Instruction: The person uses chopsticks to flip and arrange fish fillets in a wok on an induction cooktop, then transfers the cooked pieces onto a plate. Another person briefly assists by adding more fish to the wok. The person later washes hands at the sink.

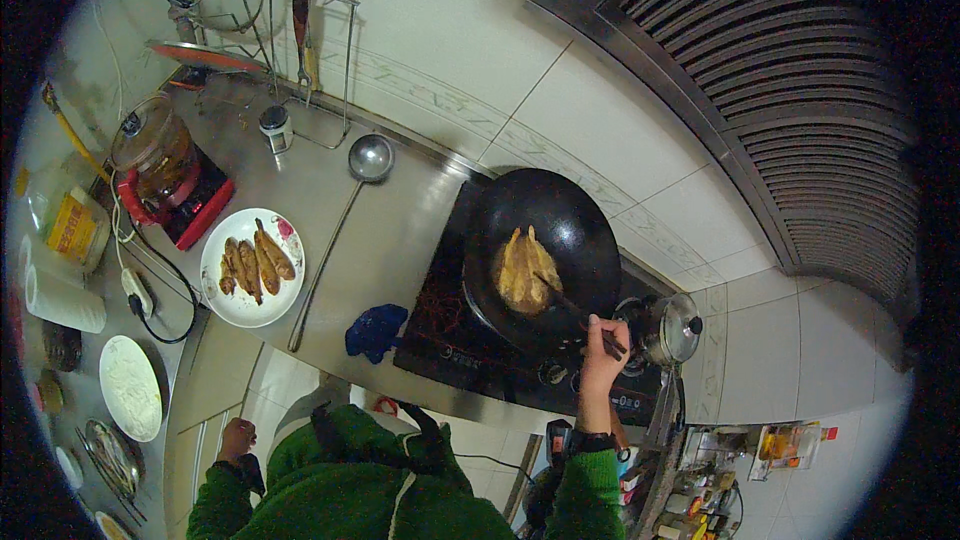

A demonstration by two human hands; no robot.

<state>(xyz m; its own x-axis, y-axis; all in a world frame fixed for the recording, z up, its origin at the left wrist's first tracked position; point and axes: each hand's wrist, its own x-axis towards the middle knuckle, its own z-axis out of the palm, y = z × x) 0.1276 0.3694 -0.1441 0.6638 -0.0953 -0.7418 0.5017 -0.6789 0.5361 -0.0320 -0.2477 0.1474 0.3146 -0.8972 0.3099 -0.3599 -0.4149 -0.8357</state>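
My right hand point(604, 351) grips dark chopsticks point(574, 307) over the near right rim of a black wok point(581, 240). Their tips touch or reach close to the fish point(521, 274) frying in oil at the wok's bottom. The wok stands on a black built-in cooktop point(435, 315). Low beside my body hangs my left hand point(238, 437), its fingers curled in with nothing visible in them. On the counter to the left, a white plate point(255, 313) holds several browned fried fish point(259, 266).
A long-handled steel ladle point(371, 157) lies beside the plate, and a dark blue cloth point(375, 331) lies by the cooktop. Farther left are a red-based glass kettle point(169, 172) and a dish of white powder point(131, 388). A lidded pot point(675, 330) stands right of the wok.
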